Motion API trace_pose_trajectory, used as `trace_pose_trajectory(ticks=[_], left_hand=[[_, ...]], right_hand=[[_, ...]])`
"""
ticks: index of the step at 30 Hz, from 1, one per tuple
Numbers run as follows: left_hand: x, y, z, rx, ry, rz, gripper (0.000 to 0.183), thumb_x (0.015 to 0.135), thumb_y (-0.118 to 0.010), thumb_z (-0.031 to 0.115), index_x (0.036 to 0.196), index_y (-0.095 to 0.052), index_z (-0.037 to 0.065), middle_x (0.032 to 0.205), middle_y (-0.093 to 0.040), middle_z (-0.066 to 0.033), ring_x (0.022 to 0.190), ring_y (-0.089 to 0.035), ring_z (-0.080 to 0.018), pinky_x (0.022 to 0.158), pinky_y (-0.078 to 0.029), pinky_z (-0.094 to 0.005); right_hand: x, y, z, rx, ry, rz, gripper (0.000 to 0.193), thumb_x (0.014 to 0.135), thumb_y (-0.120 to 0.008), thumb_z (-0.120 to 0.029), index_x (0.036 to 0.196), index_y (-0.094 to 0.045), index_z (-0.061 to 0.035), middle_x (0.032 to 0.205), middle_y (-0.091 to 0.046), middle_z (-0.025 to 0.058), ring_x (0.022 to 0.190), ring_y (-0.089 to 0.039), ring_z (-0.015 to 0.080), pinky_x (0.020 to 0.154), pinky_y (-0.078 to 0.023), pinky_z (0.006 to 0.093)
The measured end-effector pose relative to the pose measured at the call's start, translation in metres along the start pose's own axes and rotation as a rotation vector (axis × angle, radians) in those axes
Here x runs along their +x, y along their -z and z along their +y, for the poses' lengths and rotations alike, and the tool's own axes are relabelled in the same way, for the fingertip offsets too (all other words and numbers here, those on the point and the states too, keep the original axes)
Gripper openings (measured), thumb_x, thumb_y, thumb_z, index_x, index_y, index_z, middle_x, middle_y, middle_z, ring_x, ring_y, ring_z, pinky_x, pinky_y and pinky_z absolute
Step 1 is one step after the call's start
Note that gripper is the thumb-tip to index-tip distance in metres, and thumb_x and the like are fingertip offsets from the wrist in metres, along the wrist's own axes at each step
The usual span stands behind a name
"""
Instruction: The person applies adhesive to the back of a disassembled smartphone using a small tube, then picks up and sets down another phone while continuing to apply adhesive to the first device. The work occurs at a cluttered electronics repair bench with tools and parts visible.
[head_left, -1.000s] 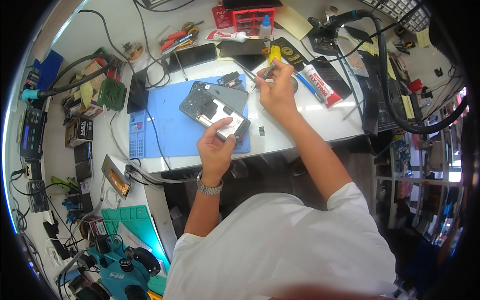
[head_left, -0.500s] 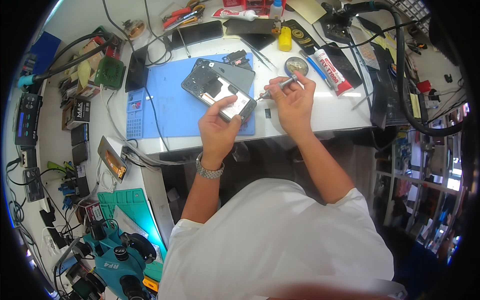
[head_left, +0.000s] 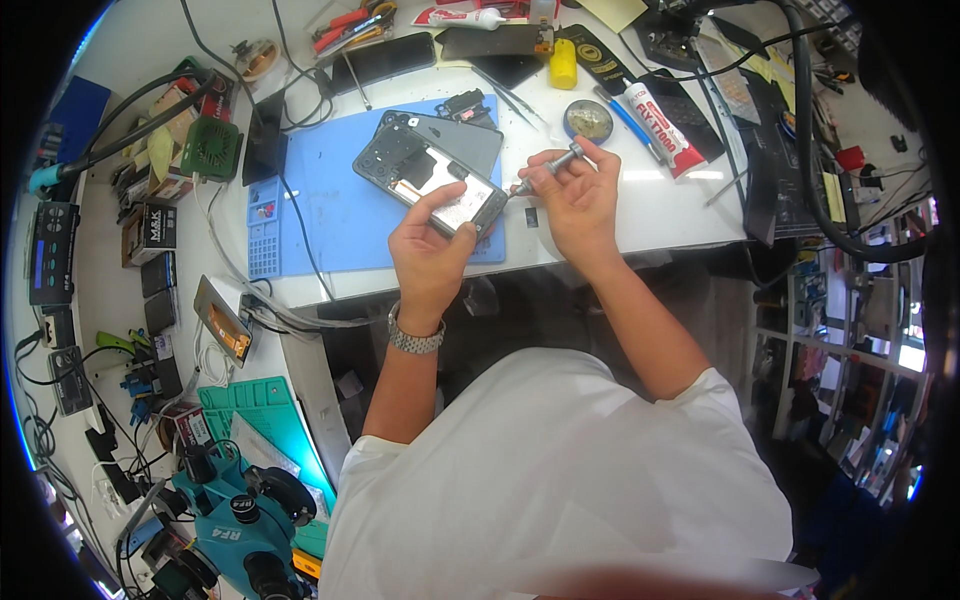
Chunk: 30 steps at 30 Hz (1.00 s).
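Observation:
My left hand [head_left: 433,245] grips the lower end of an opened smartphone [head_left: 407,172], thumb and fingers on its two long edges. The phone's inside faces up, showing a pale battery [head_left: 452,205] and dark parts near the far end. In my right hand [head_left: 580,207] is a slim grey screwdriver [head_left: 553,168], pinched between the fingers. Its tip points left and reaches the phone's near right corner; whether it sits in a screw is too small to tell. Beneath the phone, a dark back cover [head_left: 468,143] lies on a blue mat [head_left: 320,190].
A small dark piece [head_left: 531,217] lies beside the mat. Beyond are a round tin [head_left: 588,121], tweezers [head_left: 515,98], a glue tube [head_left: 664,128], a yellow bottle [head_left: 563,64] and several phones. A teal microscope [head_left: 235,520] stands at the lower left.
The whole view has shifted slightly, moving the bench a little up and left in the picture. Both hands keep their hold, and the screwdriver stays at the phone's corner.

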<state>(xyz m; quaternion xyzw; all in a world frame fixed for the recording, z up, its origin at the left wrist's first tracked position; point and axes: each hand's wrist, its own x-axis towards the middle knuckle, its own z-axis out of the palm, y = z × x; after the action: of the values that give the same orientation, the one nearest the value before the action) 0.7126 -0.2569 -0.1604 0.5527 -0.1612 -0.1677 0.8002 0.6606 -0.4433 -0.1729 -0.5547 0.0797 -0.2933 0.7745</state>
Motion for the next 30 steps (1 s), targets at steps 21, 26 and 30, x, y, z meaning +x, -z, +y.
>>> trace_pose_trajectory(ticks=[21, 26, 30], left_hand=[[0.000, 0.000, 0.001, 0.046, -0.040, -0.003, 0.042, 0.092, -0.067, -0.014, 0.133, -0.064, -0.010, 0.128, -0.068, -0.0163, 0.115, -0.069, -0.0212, 0.100, -0.060, -0.0354], [0.003, -0.001, 0.000, 0.089, -0.050, 0.021, 0.042, 0.092, -0.067, -0.013, 0.134, -0.064, -0.011, 0.128, -0.068, -0.0154, 0.113, -0.068, -0.0191, 0.097, -0.059, -0.0334], [-0.001, -0.002, 0.001, 0.132, -0.062, 0.036, 0.043, 0.092, -0.067, -0.013, 0.134, -0.064, -0.010, 0.126, -0.068, -0.0147, 0.111, -0.068, -0.0175, 0.093, -0.059, -0.0312]], right_hand=[[-0.015, -0.009, -0.003, -0.440, 0.597, -0.108, 0.061, 0.094, -0.071, 0.014, 0.146, -0.044, -0.0036, 0.110, -0.070, 0.0180, 0.100, -0.075, 0.0253, 0.089, -0.063, 0.0333], [-0.007, -0.005, -0.030, -0.456, 0.531, -0.247, 0.055, 0.092, -0.067, 0.021, 0.139, -0.056, -0.0052, 0.114, -0.073, 0.0193, 0.104, -0.075, 0.0257, 0.090, -0.061, 0.0342], [0.000, -0.008, -0.047, -0.550, 0.568, -0.214, 0.042, 0.086, -0.072, 0.018, 0.123, -0.069, -0.0015, 0.108, -0.075, 0.0141, 0.097, -0.076, 0.0232, 0.077, -0.061, 0.0341]])
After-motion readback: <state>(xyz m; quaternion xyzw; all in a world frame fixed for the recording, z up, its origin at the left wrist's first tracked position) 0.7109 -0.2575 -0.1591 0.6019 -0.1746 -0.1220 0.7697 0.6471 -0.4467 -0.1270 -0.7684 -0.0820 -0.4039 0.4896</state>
